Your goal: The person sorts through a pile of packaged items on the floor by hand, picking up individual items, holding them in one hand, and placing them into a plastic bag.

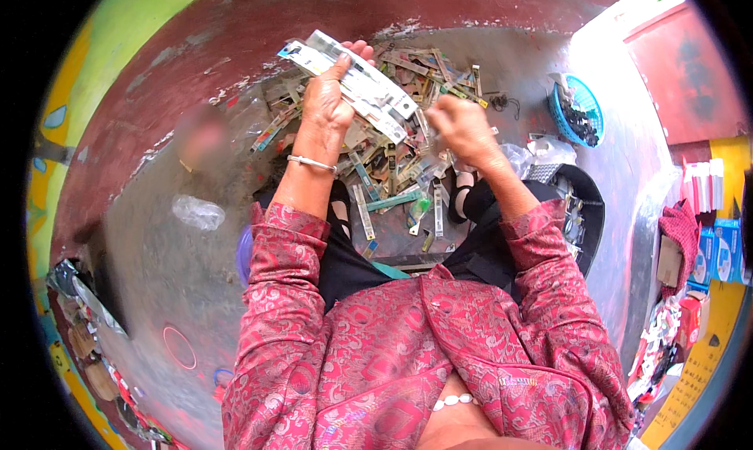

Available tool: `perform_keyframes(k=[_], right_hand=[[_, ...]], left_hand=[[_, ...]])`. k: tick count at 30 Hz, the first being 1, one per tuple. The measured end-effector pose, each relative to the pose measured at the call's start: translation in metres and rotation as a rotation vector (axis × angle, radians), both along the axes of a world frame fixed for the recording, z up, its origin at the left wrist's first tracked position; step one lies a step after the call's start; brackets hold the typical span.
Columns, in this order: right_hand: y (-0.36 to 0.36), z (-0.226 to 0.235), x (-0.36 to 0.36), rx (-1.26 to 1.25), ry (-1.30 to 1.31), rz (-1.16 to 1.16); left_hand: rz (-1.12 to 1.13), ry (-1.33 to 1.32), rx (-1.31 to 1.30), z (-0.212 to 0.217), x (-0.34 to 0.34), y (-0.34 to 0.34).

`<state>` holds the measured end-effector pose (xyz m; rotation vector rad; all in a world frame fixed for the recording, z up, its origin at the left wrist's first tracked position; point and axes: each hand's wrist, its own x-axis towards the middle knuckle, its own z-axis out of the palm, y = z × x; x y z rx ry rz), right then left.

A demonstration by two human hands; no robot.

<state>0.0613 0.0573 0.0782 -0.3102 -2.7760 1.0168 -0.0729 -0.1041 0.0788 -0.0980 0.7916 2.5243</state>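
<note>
My left hand [323,105] grips a few long, narrow, flat plastic packages [365,85], mostly white and clear, fanned out with the thumb on top. Just right of their lower ends is my right hand [464,132], fingers curled in and slightly blurred. Whether anything sits between those fingertips I cannot make out. Below both hands a loose pile of similar narrow packages [362,212] spreads over the floor between and beyond my feet. A green piece [418,208] in clear wrapping lies among them.
A blue basket [599,119] with dark bits stands at the right. Beside my right leg is a black tub [594,214] holding more packages. A crumpled clear bag [198,212] lies on the left floor. Blue boxes [725,250] stand at the right edge; a red wall [259,38] curves behind.
</note>
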Motion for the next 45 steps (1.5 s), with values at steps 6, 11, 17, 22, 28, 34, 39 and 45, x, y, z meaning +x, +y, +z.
perform_keyframes(k=[6, 11, 17, 22, 28, 34, 39, 45], right_hand=[[0.005, 0.040, -0.009, -0.008, 0.166, -0.050], [-0.034, 0.028, -0.011, 0.264, -0.072, 0.210], [-0.023, 0.032, -0.012, -0.045, -0.164, 0.253], [-0.010, 0.041, -0.011, -0.294, -0.141, 0.349], [-0.006, 0.039, -0.009, -0.513, -0.189, 0.403], [0.001, 0.043, -0.005, -0.386, -0.269, 0.427], [0.010, 0.046, -0.002, -0.389, -0.349, 0.414], [0.017, 0.047, -0.001, -0.479, -0.369, 0.356]], left_hand=[[-0.023, 0.083, -0.202, 0.005, 0.018, 0.014], [-0.068, 0.036, -0.209, -0.011, 0.029, 0.026], [-0.250, 0.045, -0.128, -0.009, 0.029, 0.025], [-0.408, 0.104, 0.016, -0.001, 0.026, 0.016], [-0.392, 0.097, 0.046, -0.004, 0.032, 0.025], [-0.495, 0.209, 0.009, 0.003, 0.042, 0.023], [-0.478, 0.142, 0.074, 0.002, 0.036, 0.024], [-0.528, 0.128, 0.198, 0.004, 0.038, 0.024]])
